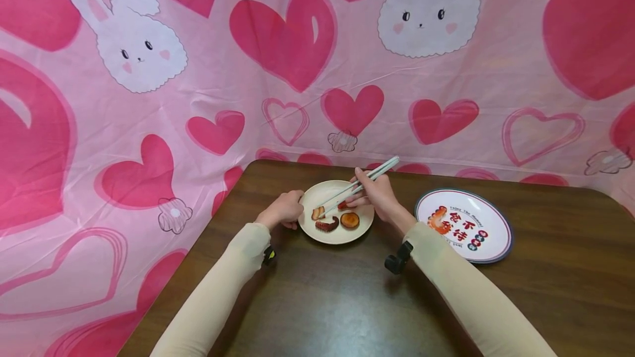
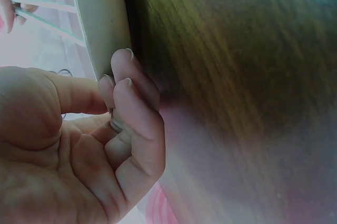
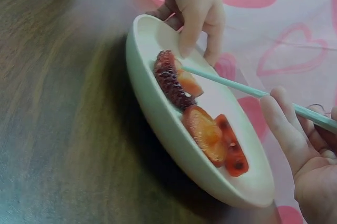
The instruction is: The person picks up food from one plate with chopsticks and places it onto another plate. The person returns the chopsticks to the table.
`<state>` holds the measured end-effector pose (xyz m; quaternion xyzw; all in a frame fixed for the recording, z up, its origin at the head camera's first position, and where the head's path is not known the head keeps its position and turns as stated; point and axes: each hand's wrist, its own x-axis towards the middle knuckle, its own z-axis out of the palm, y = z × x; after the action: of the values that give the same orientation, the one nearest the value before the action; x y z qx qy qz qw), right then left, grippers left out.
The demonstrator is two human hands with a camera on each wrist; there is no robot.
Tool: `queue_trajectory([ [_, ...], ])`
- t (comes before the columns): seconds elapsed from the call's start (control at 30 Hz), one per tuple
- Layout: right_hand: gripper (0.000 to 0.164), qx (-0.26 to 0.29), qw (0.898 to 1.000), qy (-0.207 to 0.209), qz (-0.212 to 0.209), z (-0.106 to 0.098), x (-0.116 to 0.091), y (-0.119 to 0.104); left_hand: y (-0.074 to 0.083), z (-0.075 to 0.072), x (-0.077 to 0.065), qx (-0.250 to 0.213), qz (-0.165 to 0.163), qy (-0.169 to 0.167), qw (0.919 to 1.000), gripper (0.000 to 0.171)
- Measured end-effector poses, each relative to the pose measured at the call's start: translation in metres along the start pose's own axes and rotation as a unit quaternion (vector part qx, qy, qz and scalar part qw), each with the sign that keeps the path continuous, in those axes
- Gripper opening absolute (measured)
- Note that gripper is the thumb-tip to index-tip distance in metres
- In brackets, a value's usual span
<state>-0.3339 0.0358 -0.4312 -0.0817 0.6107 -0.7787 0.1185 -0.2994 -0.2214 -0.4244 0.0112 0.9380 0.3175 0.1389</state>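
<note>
My left hand [image 1: 285, 209] pinches the left rim of a cream plate [image 1: 335, 239], its thumb over the edge and fingers curled below. Light green chopsticks [image 1: 384, 168] are held in my right hand [image 1: 379, 194] over the plate's right side. Their tips reach down to a pale brown, layered piece of food [image 1: 318, 213]; whether they grip it I cannot tell. Beside it lie a dark red, curled tentacle-like piece [image 1: 327, 225] and a round orange-brown piece [image 1: 349, 220]. A red, dark-spotted slice [image 3: 231, 147] shows best in the right wrist view.
To the right stands a white oval plate [image 1: 483, 223] with a blue rim and printed characters. An orange shrimp [image 1: 439, 220] lies at its left side. The brown wooden table [image 1: 317, 302] meets a pink heart-patterned cloth [image 1: 357, 70] at the back and left.
</note>
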Motion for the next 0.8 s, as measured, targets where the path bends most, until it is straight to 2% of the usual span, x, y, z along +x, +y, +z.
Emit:
queue_trajectory([
  [0.2, 0.046, 0.018, 1.0, 0.012, -0.004, -0.009, -0.003, -0.01, 0.001, 0.001, 0.0, 0.0, -0.001, -0.001, 1.0, 0.046],
  [0.37, 0.044, 0.024, 1.0, -0.003, -0.015, -0.017, -0.009, -0.017, 0.002, 0.0, -0.002, -0.003, -0.002, 0.001, 1.0, 0.047],
  [0.63, 0.049, -0.017, 0.999, -0.039, -0.015, -0.034, -0.022, -0.026, 0.001, 0.002, -0.001, 0.005, -0.004, 0.001, 1.0, 0.046],
  [0.8, 0.041, -0.027, 0.998, -0.05, -0.024, -0.044, -0.03, -0.033, 0.0, 0.001, 0.0, 0.005, -0.005, 0.002, 1.0, 0.05],
])
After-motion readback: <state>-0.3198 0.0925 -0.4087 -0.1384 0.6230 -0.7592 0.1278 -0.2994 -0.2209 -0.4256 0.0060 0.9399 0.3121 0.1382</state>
